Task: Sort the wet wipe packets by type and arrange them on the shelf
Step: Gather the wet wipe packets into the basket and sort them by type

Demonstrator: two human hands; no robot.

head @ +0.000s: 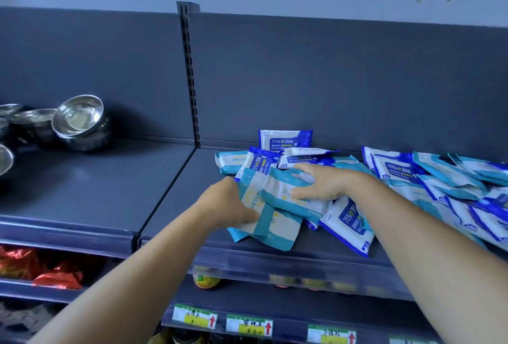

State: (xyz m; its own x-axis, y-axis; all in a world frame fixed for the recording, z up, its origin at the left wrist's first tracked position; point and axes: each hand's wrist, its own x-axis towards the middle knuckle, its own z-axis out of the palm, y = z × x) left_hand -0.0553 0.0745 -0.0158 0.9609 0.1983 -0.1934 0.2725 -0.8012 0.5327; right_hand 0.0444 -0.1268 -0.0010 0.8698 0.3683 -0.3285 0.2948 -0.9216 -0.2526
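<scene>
Head view, grey shelf point(275, 257). Left hand point(228, 203) grips the near edge of a small stack of teal packets point(275, 227), thumb on top, fingers hidden beneath. Right hand point(320, 183) lies on a teal packet point(283, 192) on top of that stack, fingers spread and fairly straight, thumb at its near side; not clear whether it pinches. One blue alcohol packet point(286, 140) stands upright against the back panel. More blue and teal packets lie mixed in a loose pile point(439, 178) running off to the right, under the right forearm. Steel bowls point(79, 121) sit stacked on the left shelf section. Yellow price tags point(248, 326) line the rail below.
</scene>
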